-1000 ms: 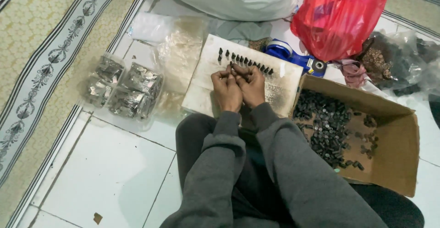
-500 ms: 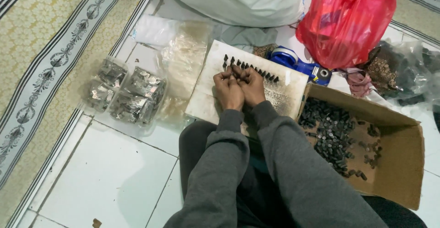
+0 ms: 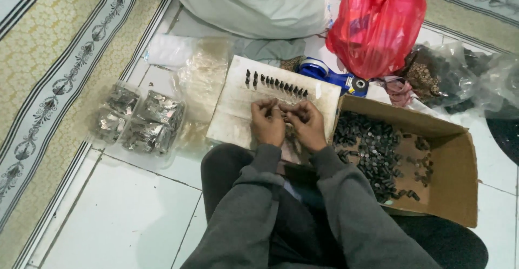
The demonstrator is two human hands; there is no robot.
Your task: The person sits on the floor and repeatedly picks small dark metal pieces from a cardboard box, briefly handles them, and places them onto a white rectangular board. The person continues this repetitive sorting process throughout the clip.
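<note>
My left hand point(image 3: 267, 121) and my right hand point(image 3: 304, 123) meet fingertip to fingertip over a pale wooden board point(image 3: 237, 106) on the floor. Their fingers are curled around something small between them; I cannot make out what it is. A row of small dark upright pieces point(image 3: 275, 82) stands along the board's far edge, just beyond my fingers. To the right, an open cardboard box point(image 3: 454, 155) holds several loose dark pieces point(image 3: 373, 150). Both sleeves are grey.
Filled clear packets point(image 3: 140, 119) lie left of the board, with empty clear bags point(image 3: 205, 72) behind them. A blue tape dispenser point(image 3: 330, 77), a red plastic bag point(image 3: 378, 26), a white sack point(image 3: 254, 4) and dark-filled clear bags point(image 3: 448, 74) sit at the back. A patterned rug point(image 3: 48, 74) runs along the left.
The view has shifted a little, so everything sits lower and further right in the frame. My hands stay together over the board with only small finger movement.
</note>
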